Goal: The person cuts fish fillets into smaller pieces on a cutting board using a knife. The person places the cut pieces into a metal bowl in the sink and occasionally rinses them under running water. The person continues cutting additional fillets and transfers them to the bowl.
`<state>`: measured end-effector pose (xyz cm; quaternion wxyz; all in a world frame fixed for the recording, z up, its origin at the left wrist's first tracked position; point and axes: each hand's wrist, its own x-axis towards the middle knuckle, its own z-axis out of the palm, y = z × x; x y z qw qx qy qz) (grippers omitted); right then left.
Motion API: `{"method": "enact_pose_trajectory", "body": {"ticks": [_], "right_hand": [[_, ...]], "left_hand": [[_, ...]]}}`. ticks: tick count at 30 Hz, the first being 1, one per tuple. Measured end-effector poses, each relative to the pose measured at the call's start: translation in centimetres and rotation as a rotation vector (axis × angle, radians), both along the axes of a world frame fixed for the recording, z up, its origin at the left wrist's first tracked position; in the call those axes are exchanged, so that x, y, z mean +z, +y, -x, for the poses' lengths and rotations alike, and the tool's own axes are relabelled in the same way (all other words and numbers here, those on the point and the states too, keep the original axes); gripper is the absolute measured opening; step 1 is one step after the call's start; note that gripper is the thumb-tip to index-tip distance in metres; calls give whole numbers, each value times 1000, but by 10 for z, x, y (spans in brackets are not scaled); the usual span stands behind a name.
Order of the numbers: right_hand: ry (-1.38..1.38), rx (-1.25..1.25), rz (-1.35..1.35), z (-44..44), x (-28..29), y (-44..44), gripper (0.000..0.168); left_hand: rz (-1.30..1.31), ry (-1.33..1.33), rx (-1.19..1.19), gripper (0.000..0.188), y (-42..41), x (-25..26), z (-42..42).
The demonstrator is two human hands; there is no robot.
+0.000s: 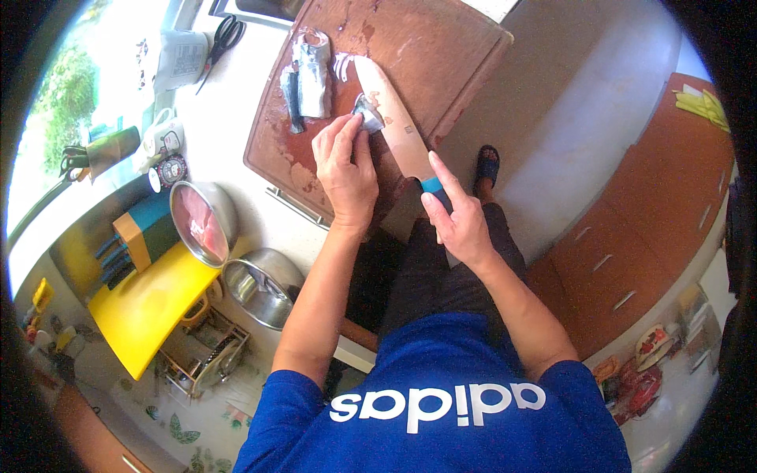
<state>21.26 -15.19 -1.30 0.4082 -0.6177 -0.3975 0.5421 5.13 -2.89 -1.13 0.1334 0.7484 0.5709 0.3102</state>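
Observation:
My right hand [458,219] grips the dark handle of a broad kitchen knife [393,115], its index finger stretched along the top of the handle. The blade lies over a brown wooden cutting board [426,53], pointing away from me. Beside the blade, the fingertips of my left hand [349,162] pinch a small silvery piece of fish [370,113]. A larger silver-skinned fish section [314,77] rests to the left on the board. Against it lies a narrow dark strip of fish [291,99]. Wet reddish stains mark the wood around them.
Left on the counter are black-handled scissors [226,38], a metal bowl of pink meat [201,222] and a second metal bowl [263,287]. A knife block [145,230] stands behind a yellow board [154,301]. A metal handle [295,208] sticks out below the cutting board's near edge.

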Motion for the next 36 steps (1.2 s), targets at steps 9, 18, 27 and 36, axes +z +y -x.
{"method": "enact_pose_trajectory", "body": {"ticks": [9, 18, 27, 36], "right_hand": [[-107, 41, -87, -3, 4, 2, 62], [-83, 38, -148, -1, 1, 30, 61], [-61, 82, 30, -7, 16, 15, 61], [52, 82, 103, -8, 23, 33, 59]], "left_hand": [[-10, 38, 9, 23, 0, 0, 1], [-27, 42, 1, 24, 1, 2, 1], [-22, 27, -2, 24, 1, 0, 3], [-11, 25, -18, 23, -1, -1, 4]]}}
